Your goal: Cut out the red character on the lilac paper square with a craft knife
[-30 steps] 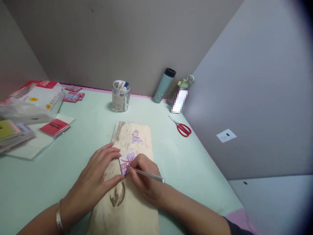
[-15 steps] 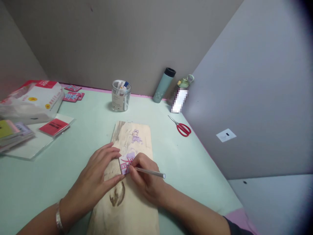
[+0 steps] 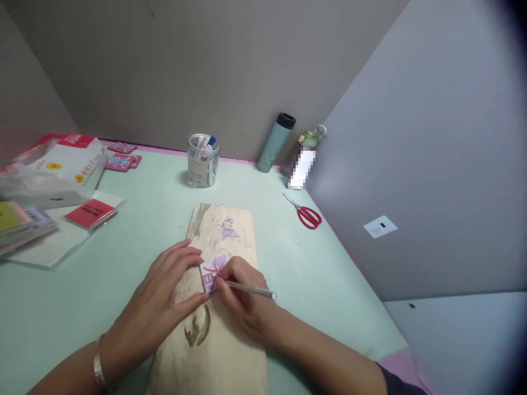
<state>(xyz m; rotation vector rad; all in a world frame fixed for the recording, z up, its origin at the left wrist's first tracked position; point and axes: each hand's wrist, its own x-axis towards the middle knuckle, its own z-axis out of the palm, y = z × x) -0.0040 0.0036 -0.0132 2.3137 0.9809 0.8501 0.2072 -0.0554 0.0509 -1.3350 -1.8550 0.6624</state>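
Evidently the right hand (image 3: pixel 247 302) has its grip closed round a slim, pale-barrelled tool (image 3: pixel 255 290), its tip hidden at the fingers; the left hand (image 3: pixel 162 285) grasps the small card (image 3: pixel 208 274) between thumb and fingertips, at its left side. Bearing red strokes, that card lies on the stained wooden board (image 3: pixel 234 362), which rests on the pale green worktop (image 3: pixel 329 307); red-handled scissors (image 3: pixel 308 216) lie beyond, to the right, and a clear cup (image 3: pixel 198 170) stands behind the board.
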